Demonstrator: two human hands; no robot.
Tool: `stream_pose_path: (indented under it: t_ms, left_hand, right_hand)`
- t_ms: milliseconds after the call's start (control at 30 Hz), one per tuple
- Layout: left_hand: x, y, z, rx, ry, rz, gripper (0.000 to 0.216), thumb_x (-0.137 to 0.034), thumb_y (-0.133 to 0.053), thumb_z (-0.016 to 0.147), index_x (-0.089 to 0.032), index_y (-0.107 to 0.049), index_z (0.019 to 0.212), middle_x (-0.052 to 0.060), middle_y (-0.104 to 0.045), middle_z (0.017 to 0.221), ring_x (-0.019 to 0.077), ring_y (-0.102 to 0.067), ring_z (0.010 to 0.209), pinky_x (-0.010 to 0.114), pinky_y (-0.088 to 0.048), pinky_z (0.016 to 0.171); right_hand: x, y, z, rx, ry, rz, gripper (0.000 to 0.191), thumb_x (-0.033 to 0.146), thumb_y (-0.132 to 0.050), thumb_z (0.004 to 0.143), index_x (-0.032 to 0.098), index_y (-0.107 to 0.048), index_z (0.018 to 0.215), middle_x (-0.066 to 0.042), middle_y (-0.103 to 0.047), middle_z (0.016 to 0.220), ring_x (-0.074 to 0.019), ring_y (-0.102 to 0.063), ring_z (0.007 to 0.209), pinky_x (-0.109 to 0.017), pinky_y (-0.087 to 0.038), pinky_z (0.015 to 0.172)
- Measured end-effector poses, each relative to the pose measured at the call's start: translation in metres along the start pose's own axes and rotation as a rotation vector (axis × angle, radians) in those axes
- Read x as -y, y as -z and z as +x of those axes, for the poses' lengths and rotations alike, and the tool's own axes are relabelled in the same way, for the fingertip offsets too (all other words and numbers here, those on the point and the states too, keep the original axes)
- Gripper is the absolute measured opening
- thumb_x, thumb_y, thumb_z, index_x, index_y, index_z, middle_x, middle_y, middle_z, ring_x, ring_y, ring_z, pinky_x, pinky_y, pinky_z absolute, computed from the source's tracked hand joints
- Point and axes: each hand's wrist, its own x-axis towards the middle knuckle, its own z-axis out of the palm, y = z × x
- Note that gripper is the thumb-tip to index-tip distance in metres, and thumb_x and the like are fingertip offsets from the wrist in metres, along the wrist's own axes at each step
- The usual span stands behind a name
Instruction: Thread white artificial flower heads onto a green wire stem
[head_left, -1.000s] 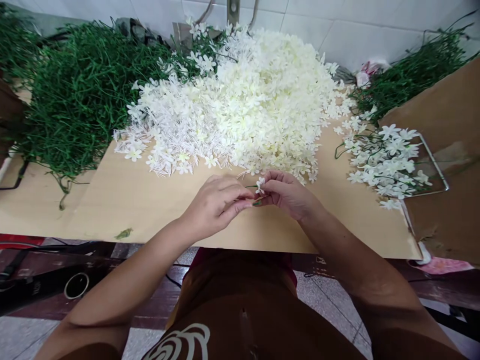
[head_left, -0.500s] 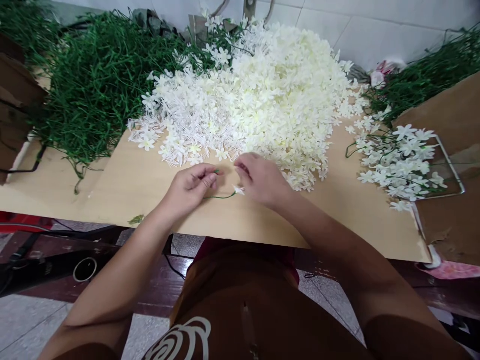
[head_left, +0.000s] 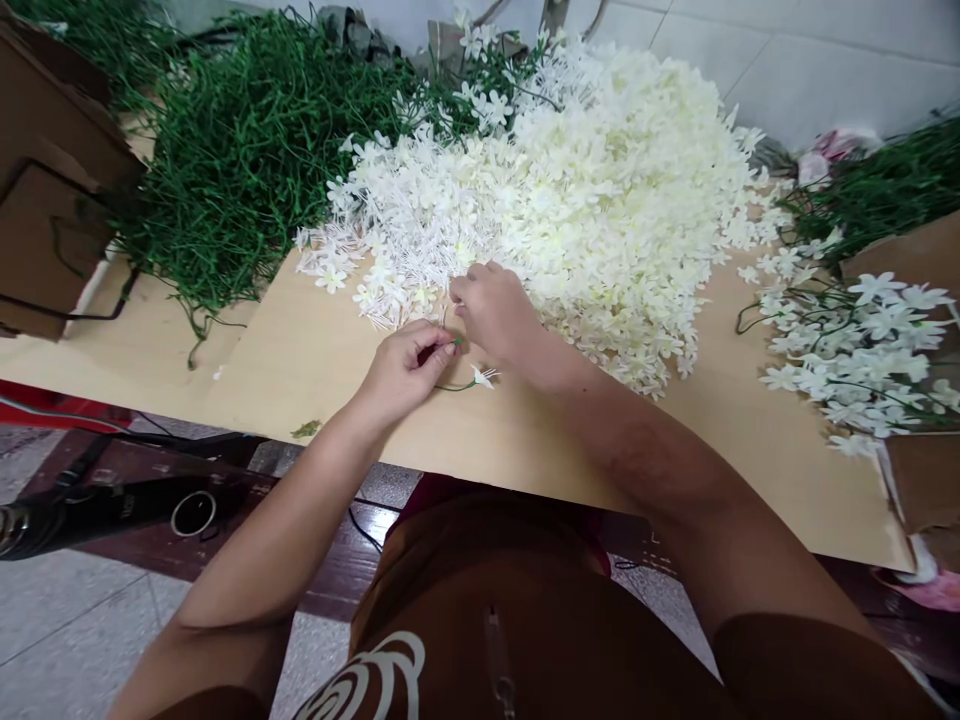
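My left hand (head_left: 405, 365) pinches a thin green stem (head_left: 454, 386) whose other end carries a small white flower (head_left: 484, 377) resting on the wooden board (head_left: 315, 350). My right hand (head_left: 495, 312) reaches into the near edge of a big heap of loose white flower heads (head_left: 570, 200), fingers curled among them; whether it grips one I cannot tell. The two hands are almost touching.
A mass of green stems (head_left: 240, 150) lies at the back left, beside a brown cardboard box (head_left: 45, 200). Finished stems with white flowers (head_left: 855, 350) lie at the right on cardboard. More green stems (head_left: 885, 185) sit at the back right. A white tiled wall stands behind.
My hands parted from working one flower onto the stem; my left now holds the stem alone while my right moved up into the white heap. The view shifted left.
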Motion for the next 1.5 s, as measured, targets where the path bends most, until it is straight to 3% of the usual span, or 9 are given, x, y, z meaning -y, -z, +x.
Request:
stream_pose_path:
  t_ms: [200, 400, 633, 800, 867, 1033, 1167, 1333, 1500]
  left_hand:
    - [-0.002, 0.001, 0.003, 0.038, 0.087, -0.06, 0.02, -0.033, -0.057, 0.084, -0.017, -0.069, 0.081, 0.006, -0.068, 0.081, 0.0178, -0.059, 0.074, 0.034, -0.048, 0.071]
    - [-0.002, 0.009, 0.026, 0.165, 0.153, 0.029, 0.023, -0.028, -0.056, 0.085, -0.016, -0.074, 0.092, 0.006, -0.072, 0.085, 0.018, -0.062, 0.076, 0.033, -0.05, 0.075]
    - [-0.011, 0.001, 0.056, 0.019, -0.012, 0.375, 0.027, -0.026, -0.058, 0.085, -0.017, -0.076, 0.103, 0.008, -0.067, 0.093, 0.0209, -0.062, 0.085, 0.037, -0.05, 0.086]
    - [-0.021, -0.02, 0.06, 0.135, -0.118, 0.55, 0.028, -0.025, -0.061, 0.084, -0.016, -0.075, 0.107, 0.011, -0.065, 0.101, 0.0299, -0.061, 0.103, 0.044, -0.048, 0.091]
    - [-0.019, -0.025, 0.061, 0.151, -0.136, 0.567, 0.025, -0.025, -0.06, 0.085, -0.017, -0.075, 0.104, 0.011, -0.066, 0.098, 0.0296, -0.062, 0.1, 0.044, -0.048, 0.09]
    - [-0.003, -0.023, 0.063, 0.045, -0.06, 0.389, 0.016, -0.026, -0.063, 0.084, -0.019, -0.075, 0.092, 0.006, -0.068, 0.086, 0.0214, -0.062, 0.083, 0.035, -0.048, 0.082]
    - [0.009, -0.018, 0.064, -0.055, -0.007, 0.234, 0.017, -0.023, -0.061, 0.083, -0.018, -0.074, 0.094, 0.005, -0.07, 0.088, 0.0196, -0.062, 0.083, 0.033, -0.049, 0.081]
    - [0.011, -0.015, 0.065, -0.125, -0.001, 0.097, 0.019, -0.022, -0.058, 0.084, -0.016, -0.072, 0.097, 0.005, -0.071, 0.094, 0.0187, -0.063, 0.086, 0.033, -0.05, 0.084]
    - [0.009, -0.013, 0.066, -0.129, 0.041, 0.078, 0.014, -0.026, -0.061, 0.081, -0.017, -0.067, 0.09, 0.002, -0.067, 0.081, 0.0159, -0.058, 0.076, 0.029, -0.048, 0.076]
  right_hand:
    - [-0.026, 0.012, -0.008, -0.111, -0.076, 0.191, 0.021, 0.007, -0.044, 0.088, 0.018, -0.061, 0.088, -0.009, -0.065, 0.095, -0.024, -0.056, 0.094, -0.038, -0.043, 0.085]
    - [-0.052, 0.014, -0.018, -0.367, -0.206, 0.531, 0.019, 0.011, -0.042, 0.091, 0.019, -0.059, 0.092, -0.004, -0.058, 0.087, -0.0179, -0.056, 0.087, -0.035, -0.045, 0.08]
    - [-0.055, 0.015, -0.038, -0.266, -0.339, 0.858, 0.015, 0.015, -0.047, 0.09, 0.022, -0.055, 0.08, 0.004, -0.043, 0.064, -0.0108, -0.044, 0.06, -0.03, -0.041, 0.066]
    - [-0.053, 0.015, -0.054, -0.248, -0.331, 0.812, 0.011, 0.017, -0.051, 0.089, 0.021, -0.056, 0.08, -0.001, -0.052, 0.076, -0.0143, -0.051, 0.073, -0.033, -0.047, 0.073]
    - [-0.049, 0.013, -0.062, -0.23, -0.263, 0.742, 0.002, 0.021, -0.056, 0.086, 0.021, -0.058, 0.086, -0.003, -0.057, 0.085, -0.0156, -0.053, 0.077, -0.034, -0.049, 0.076]
    - [-0.036, 0.003, -0.075, -0.111, -0.087, 0.384, 0.019, 0.017, -0.057, 0.084, 0.016, -0.064, 0.102, -0.014, -0.062, 0.107, -0.0272, -0.055, 0.1, -0.046, -0.048, 0.092]
    - [-0.036, -0.002, -0.074, -0.099, -0.08, 0.249, 0.018, 0.011, -0.049, 0.086, 0.016, -0.065, 0.093, -0.017, -0.064, 0.104, -0.0307, -0.053, 0.102, -0.048, -0.046, 0.094]
    - [-0.043, 0.001, -0.072, -0.156, -0.087, 0.299, 0.009, 0.013, -0.052, 0.084, 0.02, -0.058, 0.082, -0.012, -0.065, 0.092, -0.0271, -0.055, 0.092, -0.042, -0.046, 0.085]
    - [-0.043, 0.008, -0.073, -0.205, -0.124, 0.356, 0.007, 0.015, -0.056, 0.083, 0.021, -0.056, 0.079, -0.007, -0.065, 0.085, -0.0219, -0.054, 0.083, -0.036, -0.043, 0.077]
